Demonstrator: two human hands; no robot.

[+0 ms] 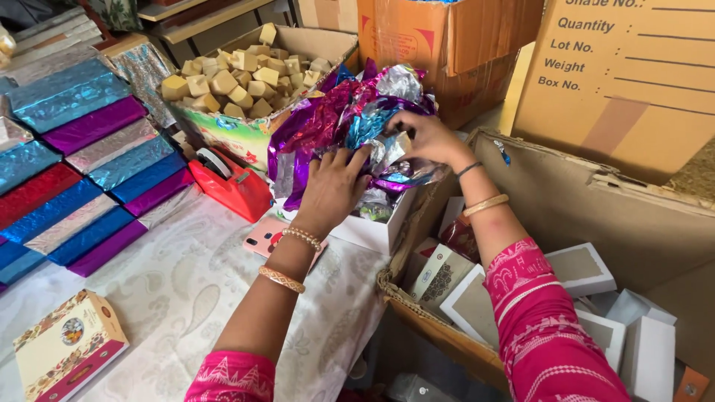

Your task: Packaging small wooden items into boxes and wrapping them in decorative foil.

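While both hands dig into a heap of crinkled foil wrappers (339, 119), purple, pink, blue and silver, the left hand (331, 190) lies palm down on the near side of the heap with its fingers (356, 160) spread apart and pressed into the foil. The right hand (428, 138) reaches in from the far right, its fingers curled together on a silvery sheet near the middle of the heap. These wrappers sit piled in a white box (369, 231) at the right edge of the tabletop (179, 283), which is covered with a pale patterned cloth. Just left of the box stands a red tape dispenser (231, 182), and a pink phone (268, 237) lies partly under the left wrist. Behind the heap, an open carton (246, 134) holds pale yellow blocks (238, 78). Foil-wrapped boxes (82, 164) in blue, purple, red and silver lie in rows at the left. A printed gift box (67, 353) rests near the front corner.
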